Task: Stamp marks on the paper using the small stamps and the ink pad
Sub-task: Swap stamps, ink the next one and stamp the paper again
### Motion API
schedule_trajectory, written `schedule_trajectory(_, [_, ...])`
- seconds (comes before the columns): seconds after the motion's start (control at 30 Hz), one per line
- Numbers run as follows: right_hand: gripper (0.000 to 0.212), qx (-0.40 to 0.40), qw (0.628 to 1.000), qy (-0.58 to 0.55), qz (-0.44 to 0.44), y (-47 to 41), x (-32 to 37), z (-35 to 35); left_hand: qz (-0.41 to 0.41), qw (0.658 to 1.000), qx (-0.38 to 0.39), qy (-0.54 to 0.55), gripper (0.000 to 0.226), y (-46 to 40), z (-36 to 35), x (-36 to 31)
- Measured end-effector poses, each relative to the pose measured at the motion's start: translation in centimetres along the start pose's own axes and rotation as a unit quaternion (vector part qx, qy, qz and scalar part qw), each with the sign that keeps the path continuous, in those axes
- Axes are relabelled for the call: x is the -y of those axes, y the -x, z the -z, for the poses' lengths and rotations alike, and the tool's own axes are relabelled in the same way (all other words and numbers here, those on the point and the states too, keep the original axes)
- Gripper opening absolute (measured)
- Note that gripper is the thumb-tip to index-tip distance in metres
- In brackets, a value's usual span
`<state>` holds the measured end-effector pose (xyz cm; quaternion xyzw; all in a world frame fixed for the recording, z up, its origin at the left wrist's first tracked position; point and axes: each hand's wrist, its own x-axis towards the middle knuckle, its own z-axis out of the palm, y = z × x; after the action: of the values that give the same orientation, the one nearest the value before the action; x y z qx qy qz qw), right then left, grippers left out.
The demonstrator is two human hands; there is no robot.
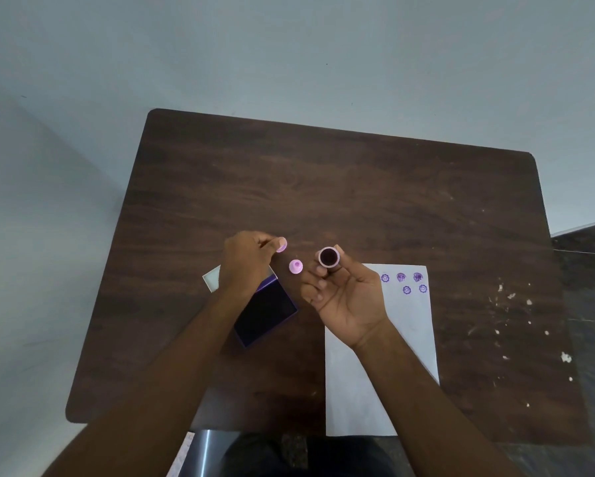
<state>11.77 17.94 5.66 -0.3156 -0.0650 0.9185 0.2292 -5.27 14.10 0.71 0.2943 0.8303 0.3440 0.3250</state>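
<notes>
Spreading across the view is a dark brown wood-grain desk with rounded corners, flecked with pale specks along its right side. On it, near the front edge, lies a long white sheet of paper; five purple round stamp marks sit in two short rows at its far end, while the rest of the sheet is bare, so I judge the stamping begun with much room left. Left of the paper rests an open square ink pad with a dark purple face, partly under the left forearm. The right hand, palm up, has its grip curled round a small pink round stamp, its dark inked face turned upward. The left hand pinches a small pink cap-like piece between its fingertips. Between the hands, another small pink stamp stands on the desk, untouched.
</notes>
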Motion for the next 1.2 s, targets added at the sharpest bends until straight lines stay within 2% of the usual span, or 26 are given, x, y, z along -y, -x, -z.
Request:
schedule_trajectory(0.1, [0.022, -0.007, 1.0, -0.002, 0.001, 0.1, 0.4, 0.3, -0.032, 0.994, 0.01, -0.108, 0.017, -1.2, -0.8, 0.6])
schedule_trajectory(0.23, [0.022, -0.021, 1.0, -0.002, 0.004, 0.3, 0.5, 0.4, -0.013, 0.986, -0.001, -0.167, 0.01, -1.2, -1.9, 0.9])
schedule_trajectory(0.37, [0.023, -0.026, 1.0, -0.004, 0.004, 0.5, 0.4, 0.1, -0.023, 0.991, 0.005, -0.133, 0.013, -0.7, -2.2, 1.1])
schedule_trajectory(0.5, [0.024, 0.004, 1.0, -0.003, 0.0, 0.7, 0.2, -0.5, -0.028, 0.994, -0.009, -0.103, 0.013, -0.4, -1.9, 1.2])
schedule_trajectory(0.7, [0.025, 0.019, 1.0, -0.006, -0.009, 0.6, -0.2, -0.9, -0.026, 0.994, -0.037, -0.096, 0.027, 1.0, -1.4, 1.4])
schedule_trajectory(0.8, [0.023, 0.028, 0.999, -0.006, -0.016, 0.5, -0.4, -1.0, -0.034, 0.997, -0.039, -0.062, 0.025, 2.3, -1.2, 1.4])
schedule_trajectory(0.97, [0.024, 0.035, 0.999, -0.001, -0.027, 0.4, -0.7, -1.2, -0.108, 0.987, -0.022, -0.119, 0.018, 4.6, -0.4, 2.6])
schedule_trajectory(1.2, [0.026, 0.044, 0.999, 0.004, -0.028, 0.3, -1.4, -1.8, -0.097, 0.989, -0.053, -0.096, 0.014, 5.9, 0.6, 3.3])
